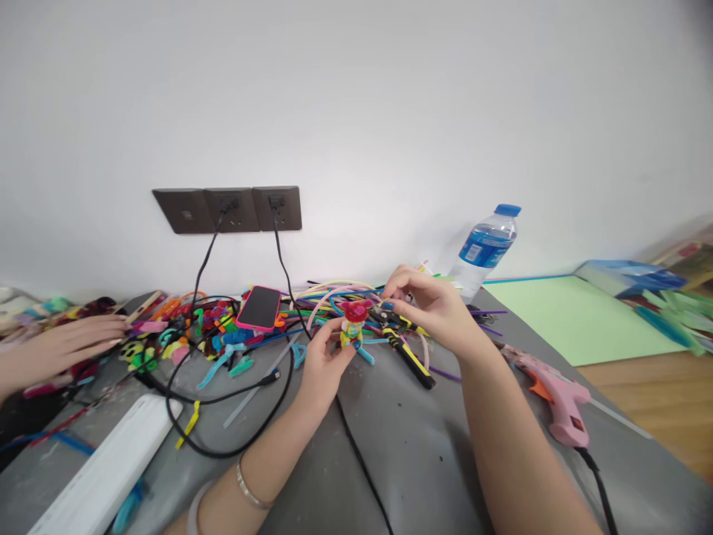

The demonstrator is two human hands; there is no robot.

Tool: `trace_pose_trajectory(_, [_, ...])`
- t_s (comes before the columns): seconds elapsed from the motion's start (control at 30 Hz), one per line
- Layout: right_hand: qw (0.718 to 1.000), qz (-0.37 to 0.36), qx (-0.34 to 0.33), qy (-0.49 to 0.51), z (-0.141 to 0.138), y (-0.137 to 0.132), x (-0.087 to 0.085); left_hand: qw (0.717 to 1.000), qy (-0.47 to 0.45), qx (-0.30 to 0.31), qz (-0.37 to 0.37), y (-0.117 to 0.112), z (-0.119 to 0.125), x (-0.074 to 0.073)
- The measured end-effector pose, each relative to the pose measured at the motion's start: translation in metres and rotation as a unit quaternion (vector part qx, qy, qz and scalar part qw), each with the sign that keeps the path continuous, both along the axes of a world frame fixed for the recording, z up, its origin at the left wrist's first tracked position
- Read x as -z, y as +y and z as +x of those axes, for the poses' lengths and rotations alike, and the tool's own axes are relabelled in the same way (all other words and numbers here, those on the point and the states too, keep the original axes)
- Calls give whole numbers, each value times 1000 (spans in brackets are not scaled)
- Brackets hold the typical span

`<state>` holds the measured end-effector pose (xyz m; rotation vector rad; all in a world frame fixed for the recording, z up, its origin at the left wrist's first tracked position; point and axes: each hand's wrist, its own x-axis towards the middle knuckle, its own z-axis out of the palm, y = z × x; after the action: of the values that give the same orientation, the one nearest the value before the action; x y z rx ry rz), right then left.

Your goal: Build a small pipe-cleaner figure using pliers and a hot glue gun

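Observation:
My left hand (326,362) is closed around the lower part of a small bear figure (353,322) made of coloured pipe cleaners, with a red head and a yellow-green body. It holds the figure upright above the grey mat (401,438). My right hand (428,303) is just right of the figure's head, fingers pinched together near a blue strand; what they pinch is too small to name. Black-and-yellow pliers (408,349) lie on the mat under my right hand.
A heap of pipe cleaners (212,331), a pink phone (259,307) and black cables (234,416) lie left. Another person's hand (61,343) rests at far left. A pink glue gun (554,397), a water bottle (486,249), green board (579,319) and white power strip (105,468) are around.

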<state>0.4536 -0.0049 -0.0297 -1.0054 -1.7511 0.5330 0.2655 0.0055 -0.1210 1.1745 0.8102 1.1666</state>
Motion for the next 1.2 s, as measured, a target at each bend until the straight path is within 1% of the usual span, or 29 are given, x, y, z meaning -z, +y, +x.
trace_pose_trajectory(0.17, [1000, 1, -23, -6, -7, 2, 2, 1000, -4, -4, 11, 1, 0, 1])
trace_pose_trajectory(0.37, [999, 8, -44, -17, -10, 3, 4, 1000, -2, -8, 7, 1, 0, 3])
trace_pose_trajectory(0.6, [997, 13, -51, -53, -17, 3, 4, 1000, 7, -9, 21, 2, -1, 3])
trace_pose_trajectory(0.8, [997, 10, -32, -75, -19, 2, 3, 1000, 13, -14, 24, 2, -2, 3])
trace_pose_trajectory(0.9, [998, 12, -25, -50, -16, 1, 2, 1000, 12, -12, 21, 2, -2, 2])
trace_pose_trajectory(1.0, [1000, 5, -5, 12, -11, 2, 4, 1000, 15, -14, 12, 2, -1, 2])
trace_pose_trajectory(1.1, [996, -32, 18, 85, -6, 4, 7, 1000, 19, -15, 4, 1, -1, 1])
trace_pose_trajectory(1.2, [990, -65, 15, 126, -6, 5, 8, 1000, 19, -17, 10, 1, -1, 1])
